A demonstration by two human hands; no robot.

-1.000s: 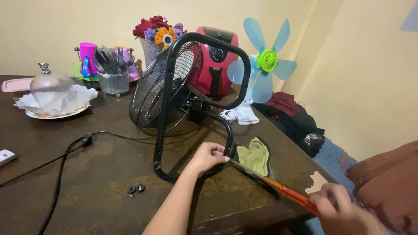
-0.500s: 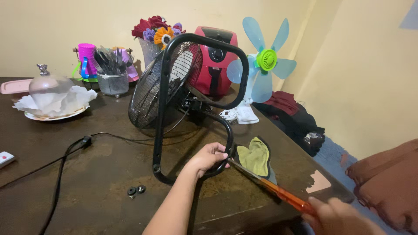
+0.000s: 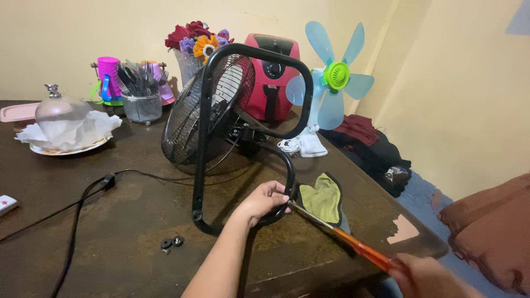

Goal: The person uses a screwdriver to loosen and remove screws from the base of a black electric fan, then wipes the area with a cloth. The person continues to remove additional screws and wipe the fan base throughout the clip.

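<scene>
Since half a second ago the right hand [image 3: 425,276] has slid lower, still fisted on the orange-handled screwdriver [image 3: 337,236], whose tip could skid into the left hand [image 3: 265,200] curled round the fan's black frame [image 3: 201,138] on the table [image 3: 110,243].

Plain cream walls [image 3: 458,83] meet in a corner behind a dark brown wooden table [image 3: 127,221] with a worn, scuffed top. The light is warm and even, with a soft sheen on the wood. On the floor by the right wall lies a heap of dark and maroon clothes [image 3: 370,140], and a rust-brown cushion [image 3: 491,226] shows at the right edge. A patch of blue floor [image 3: 422,193] lies between them.
</scene>
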